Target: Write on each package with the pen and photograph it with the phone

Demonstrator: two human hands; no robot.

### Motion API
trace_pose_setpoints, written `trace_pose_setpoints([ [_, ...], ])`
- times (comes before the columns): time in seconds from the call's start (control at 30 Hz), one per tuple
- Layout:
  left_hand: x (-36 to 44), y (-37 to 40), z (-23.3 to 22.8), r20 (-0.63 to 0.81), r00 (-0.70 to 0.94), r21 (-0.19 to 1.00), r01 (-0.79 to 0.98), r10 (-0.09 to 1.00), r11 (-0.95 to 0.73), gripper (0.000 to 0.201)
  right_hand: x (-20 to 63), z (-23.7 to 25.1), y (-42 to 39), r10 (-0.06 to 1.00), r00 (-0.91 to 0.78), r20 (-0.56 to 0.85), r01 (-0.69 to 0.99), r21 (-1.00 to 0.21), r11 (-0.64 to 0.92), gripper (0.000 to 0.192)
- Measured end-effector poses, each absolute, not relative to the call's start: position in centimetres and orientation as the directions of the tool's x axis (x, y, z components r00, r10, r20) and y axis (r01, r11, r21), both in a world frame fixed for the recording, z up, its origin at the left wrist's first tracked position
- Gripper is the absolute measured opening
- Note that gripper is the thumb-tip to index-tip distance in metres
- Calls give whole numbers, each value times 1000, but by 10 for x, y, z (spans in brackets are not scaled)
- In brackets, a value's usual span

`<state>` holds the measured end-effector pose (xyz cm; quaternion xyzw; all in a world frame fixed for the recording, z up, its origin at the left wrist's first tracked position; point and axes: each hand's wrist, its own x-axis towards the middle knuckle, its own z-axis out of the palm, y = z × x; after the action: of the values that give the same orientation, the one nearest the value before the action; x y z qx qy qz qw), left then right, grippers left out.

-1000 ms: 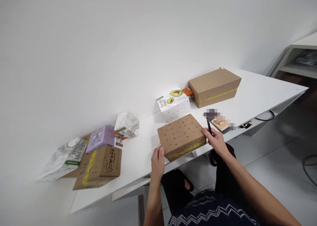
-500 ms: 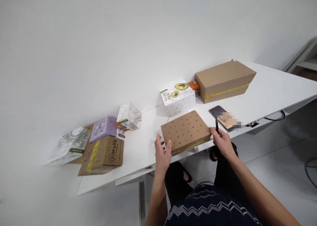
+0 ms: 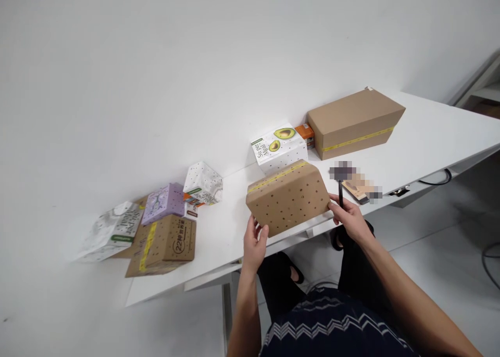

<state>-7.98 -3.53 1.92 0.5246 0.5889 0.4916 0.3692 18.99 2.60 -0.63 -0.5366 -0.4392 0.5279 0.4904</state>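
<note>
A brown cardboard box printed with small dark marks is tilted up at the table's front edge, its yellow-taped side facing the wall. My left hand grips its near left corner, the thumb on the spotted face and the fingers partly hidden behind. At the right end my right hand pinches the box between thumb and fingers. A black pen sticks up from that same hand. Just behind the box stands a white avocado carton, and a phone, partly blurred out, lies to the right.
A long cardboard box stands against the wall, with an orange carton beside it. Grouped at the left of the white table are a taped brown box, a purple box and white cartons.
The spotted box has turned up from lying flat, so its taped side now faces the wall. My left hand has closed onto its corner, and the right keeps its hold.
</note>
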Motion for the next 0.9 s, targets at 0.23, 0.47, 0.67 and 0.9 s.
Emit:
trace_pose_setpoints([
  [0.23,-71,-39,-21,99,-254,969,243,962,-36,60,185,-38,22,965,63,-255,-144,-959,-244,58],
  [0.47,-71,-45,-27,97,-305,969,248,947,-19,48,184,-39,17,949,99,-298,-152,-947,-282,58],
  [0.67,-88,-37,-18,-75,-461,996,1,884,86,48,187,-24,19,932,170,-319,-234,-932,-277,49],
  [0.9,-98,-12,18,-118,-433,987,46,893,153,70,188,19,32,976,162,-147,-135,-983,-126,52],
])
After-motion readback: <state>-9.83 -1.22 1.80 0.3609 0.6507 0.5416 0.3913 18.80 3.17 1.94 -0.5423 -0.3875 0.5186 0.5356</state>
